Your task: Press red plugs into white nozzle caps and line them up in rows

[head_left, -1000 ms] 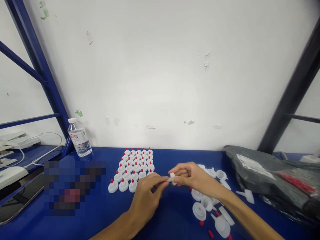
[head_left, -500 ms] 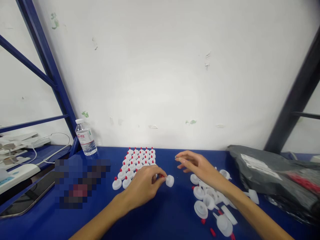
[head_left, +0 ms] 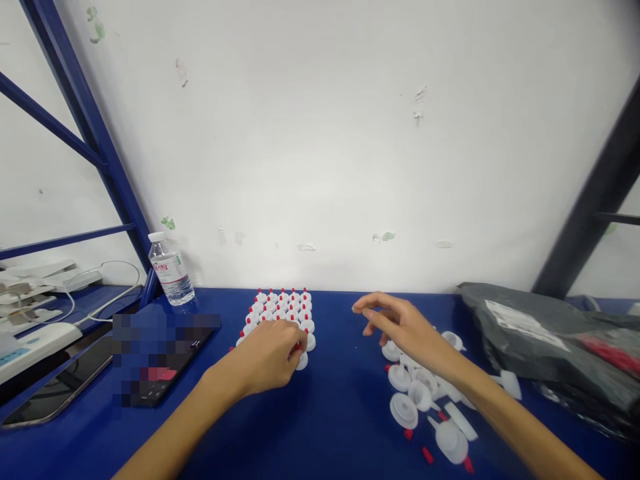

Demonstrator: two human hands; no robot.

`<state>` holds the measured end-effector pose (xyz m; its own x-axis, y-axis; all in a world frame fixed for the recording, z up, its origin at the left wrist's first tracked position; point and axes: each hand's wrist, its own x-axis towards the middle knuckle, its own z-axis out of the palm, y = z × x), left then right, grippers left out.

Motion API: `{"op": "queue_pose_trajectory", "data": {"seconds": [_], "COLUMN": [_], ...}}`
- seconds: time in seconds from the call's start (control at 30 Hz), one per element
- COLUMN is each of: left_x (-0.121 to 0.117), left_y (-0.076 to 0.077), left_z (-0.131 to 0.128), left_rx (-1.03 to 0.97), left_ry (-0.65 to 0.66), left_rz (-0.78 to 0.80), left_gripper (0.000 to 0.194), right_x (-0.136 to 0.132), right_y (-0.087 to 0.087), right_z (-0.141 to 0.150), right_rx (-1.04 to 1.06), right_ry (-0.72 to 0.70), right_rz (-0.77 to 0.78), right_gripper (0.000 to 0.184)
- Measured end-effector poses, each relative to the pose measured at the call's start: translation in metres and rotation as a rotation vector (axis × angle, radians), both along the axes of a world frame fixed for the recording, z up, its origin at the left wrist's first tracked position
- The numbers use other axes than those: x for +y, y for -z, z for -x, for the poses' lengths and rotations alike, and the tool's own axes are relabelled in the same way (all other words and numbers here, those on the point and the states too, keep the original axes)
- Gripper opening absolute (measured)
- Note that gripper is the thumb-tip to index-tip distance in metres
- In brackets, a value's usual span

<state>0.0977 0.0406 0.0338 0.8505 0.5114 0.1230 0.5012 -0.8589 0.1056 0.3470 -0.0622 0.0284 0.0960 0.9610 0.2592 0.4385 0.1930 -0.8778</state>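
My left hand (head_left: 270, 357) is pinched on a white cap with a red tip (head_left: 301, 360), low over the blue table at the near right corner of a grid of several white caps with red tips (head_left: 283, 310). My right hand (head_left: 400, 327) hovers with its fingers apart and nothing in them, just above a loose pile of white caps (head_left: 425, 393). A few small red tips (head_left: 427, 455) lie beside that pile.
A water bottle (head_left: 171, 270) stands at the back left against the wall. A dark phone (head_left: 160, 363) lies on the blue table (head_left: 330, 427) to the left. A grey plastic bag (head_left: 545, 347) fills the right side. Cables and a power strip (head_left: 30, 333) lie far left.
The two hands held one cap together, then parted. My left hand carried the cap leftward to the grid's corner; my right hand opened and drew back over the loose pile.
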Motion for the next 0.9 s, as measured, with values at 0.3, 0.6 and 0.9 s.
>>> {"op": "queue_pose_trajectory", "data": {"seconds": [0.3, 0.6, 0.9], "left_x": [-0.001, -0.046, -0.058], "left_y": [-0.003, 0.033, 0.051], "left_z": [0.001, -0.028, -0.027], "left_rx": [-0.054, -0.263, -0.068], "left_ry": [0.036, 0.245, 0.265], "left_rz": [-0.110, 0.041, 0.312], "left_gripper": [0.023, 0.031, 0.059], "right_x": [-0.001, 0.002, 0.018], "right_y": [-0.006, 0.006, 0.049], "right_z": [-0.010, -0.065, -0.086], "right_rx": [-0.057, -0.680, -0.860], "right_ry": [0.106, 0.529, 0.238], "right_rz": [0.026, -0.087, 0.102], "right_gripper": [0.027, 0.025, 0.035]}}
